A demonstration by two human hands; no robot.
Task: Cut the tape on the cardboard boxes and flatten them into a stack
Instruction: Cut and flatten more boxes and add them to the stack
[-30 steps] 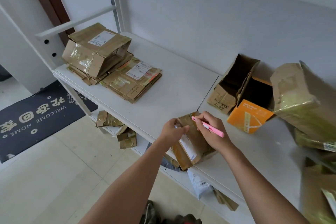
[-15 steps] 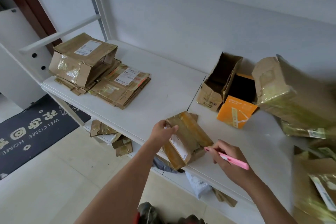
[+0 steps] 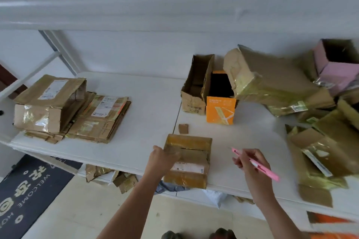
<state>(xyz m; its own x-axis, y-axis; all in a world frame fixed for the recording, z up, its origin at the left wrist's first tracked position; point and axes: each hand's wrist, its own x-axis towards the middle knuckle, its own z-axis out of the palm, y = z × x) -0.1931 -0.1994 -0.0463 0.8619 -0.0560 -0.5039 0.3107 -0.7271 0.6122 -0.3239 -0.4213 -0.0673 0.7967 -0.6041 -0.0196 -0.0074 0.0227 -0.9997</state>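
The left hand (image 3: 162,158) has its fingers (image 3: 174,153) curled over the left edge of a small taped box (image 3: 187,161), which lies at the front edge of the white tabletop (image 3: 145,122). The right hand (image 3: 250,163), just right of the box and clear of it, pinches a pink cutter (image 3: 256,165) between its fingers. Flattened boxes (image 3: 99,120) are stacked far left; an orange box (image 3: 220,111) and crumpled cartons (image 3: 272,83) sit behind and to the right.
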